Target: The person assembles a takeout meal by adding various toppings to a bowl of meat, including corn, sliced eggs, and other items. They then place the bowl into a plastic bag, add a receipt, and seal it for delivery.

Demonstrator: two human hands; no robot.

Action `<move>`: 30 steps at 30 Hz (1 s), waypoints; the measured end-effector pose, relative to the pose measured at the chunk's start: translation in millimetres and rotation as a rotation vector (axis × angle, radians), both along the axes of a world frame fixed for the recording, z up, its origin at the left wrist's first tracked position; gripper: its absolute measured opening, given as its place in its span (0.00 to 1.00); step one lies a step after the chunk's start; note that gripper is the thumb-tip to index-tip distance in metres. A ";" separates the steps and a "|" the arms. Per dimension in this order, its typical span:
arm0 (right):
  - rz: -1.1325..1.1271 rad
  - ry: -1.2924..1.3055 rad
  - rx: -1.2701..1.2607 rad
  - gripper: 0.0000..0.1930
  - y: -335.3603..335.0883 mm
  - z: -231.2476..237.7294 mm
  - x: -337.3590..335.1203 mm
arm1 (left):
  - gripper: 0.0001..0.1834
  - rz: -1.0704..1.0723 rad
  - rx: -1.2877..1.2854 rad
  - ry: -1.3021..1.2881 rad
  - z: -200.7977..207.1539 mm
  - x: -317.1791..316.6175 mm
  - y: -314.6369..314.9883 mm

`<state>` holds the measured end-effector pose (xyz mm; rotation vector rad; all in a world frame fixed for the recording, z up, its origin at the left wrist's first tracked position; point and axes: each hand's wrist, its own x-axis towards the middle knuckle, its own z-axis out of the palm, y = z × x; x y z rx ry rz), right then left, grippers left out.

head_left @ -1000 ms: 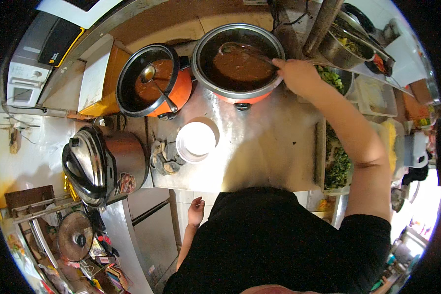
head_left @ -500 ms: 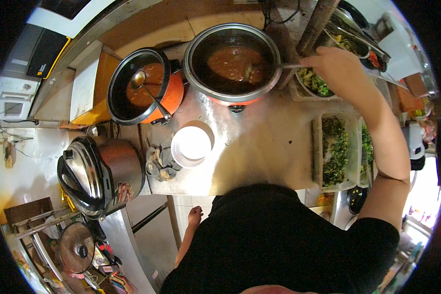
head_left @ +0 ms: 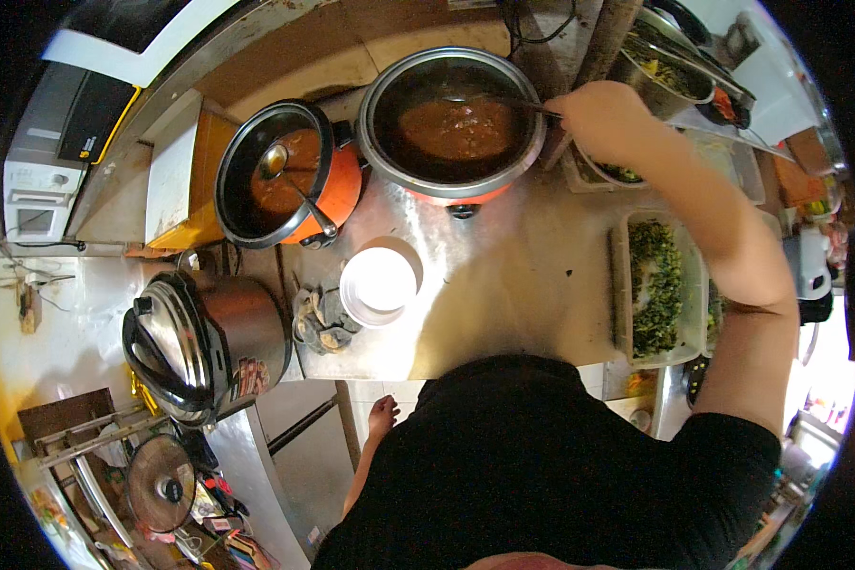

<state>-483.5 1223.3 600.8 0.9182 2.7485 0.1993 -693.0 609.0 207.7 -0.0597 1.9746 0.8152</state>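
At the back of the counter stands a large round electric pot (head_left: pixel 534 163) of dark red-brown soup, with a grey rim. Over its right edge my right hand (head_left: pixel 598 116) is closed round the handle of a ladle (head_left: pixel 530 105). The ladle's far end reaches into the soup and is hard to make out. My left hand (head_left: pixel 384 416) hangs low beside my body, below the counter's front edge, with nothing in it and its fingers loosely apart. A second orange pot (head_left: pixel 337 195) to the left holds similar soup and another ladle (head_left: pixel 314 211).
A stack of white bowls (head_left: pixel 378 287) and a crumpled grey cloth (head_left: pixel 321 321) sit on the metal counter (head_left: pixel 513 275). Left of them is a pressure cooker (head_left: pixel 242 328). Tubs of chopped greens (head_left: pixel 655 285) line the right side. A metal post (head_left: pixel 606 43) rises behind my right hand.
My right hand has shifted slightly left, toward the large pot, and the ladle has moved toward the pot's far side. My left hand still hangs low.
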 end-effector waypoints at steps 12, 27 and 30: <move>0.007 0.100 -0.316 0.14 -32.7 29.3 -3.0 | 0.24 -0.072 -0.042 -0.038 -17.8 -7.0 -4.5; 0.049 -0.027 -0.013 0.21 -63.0 21.8 22.7 | 0.24 -0.019 -0.027 -0.098 -18.3 1.4 -25.1; 0.103 0.107 -0.109 0.21 -74.7 15.5 23.6 | 0.24 0.015 0.043 -0.121 -44.5 1.4 -50.4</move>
